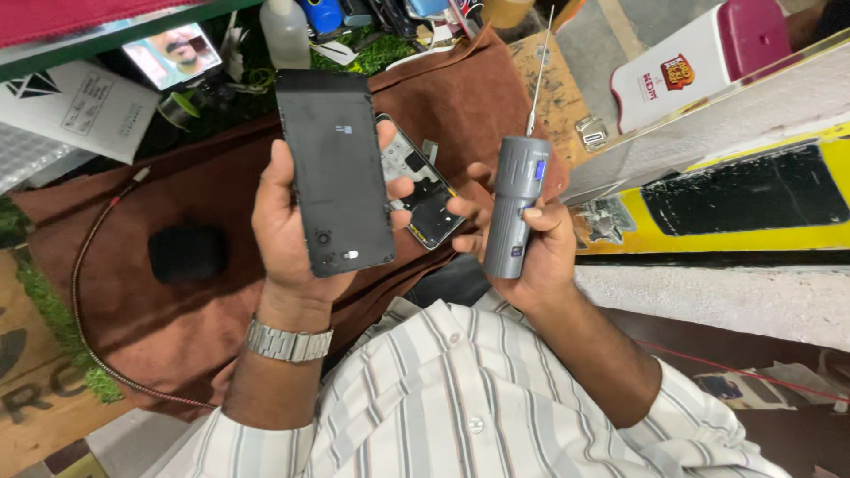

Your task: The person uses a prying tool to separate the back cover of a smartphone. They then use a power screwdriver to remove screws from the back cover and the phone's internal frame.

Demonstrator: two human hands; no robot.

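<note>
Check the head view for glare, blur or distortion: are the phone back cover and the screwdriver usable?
Head view: even, soft light; the black back cover in the left hand is sharp and matte, without glare. The grey electric screwdriver in the right hand is sharp, its thin bit faint against the clutter. Wide-angle stretch bends the yellow-edged counter at right; the small lit screen is bright but not blown out.
</note>
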